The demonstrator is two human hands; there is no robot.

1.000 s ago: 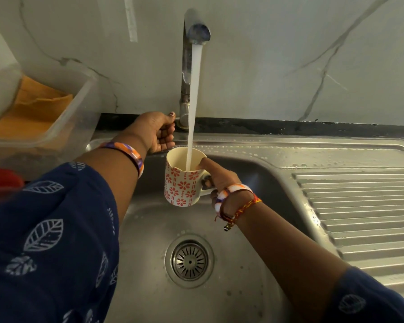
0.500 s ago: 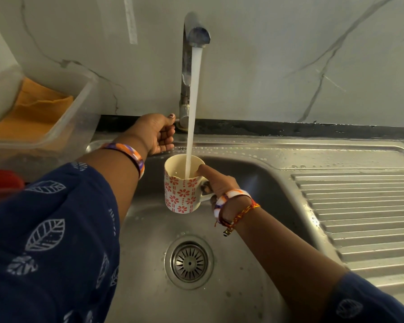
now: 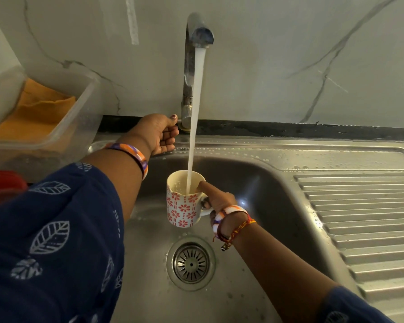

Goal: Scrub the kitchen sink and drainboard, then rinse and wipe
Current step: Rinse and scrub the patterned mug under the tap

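Backdrop: marbled wall behind steel sink (image 3: 278, 183), ribbed drainboard (image 3: 364, 220) at right.
Mug (image 3: 184, 201): over basin, under tap (image 3: 191, 66) stream.
Right hand (image 3: 218, 201): fingers curled through handle, thumb on rim.
Left hand (image 3: 159, 134): fingers curled at tap base; grip unclear.

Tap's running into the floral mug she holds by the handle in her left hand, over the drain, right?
Not quite: the head view shows the right hand holding the floral mug by its handle. The left hand is at the tap base. The tap does run into the mug, above the drain.
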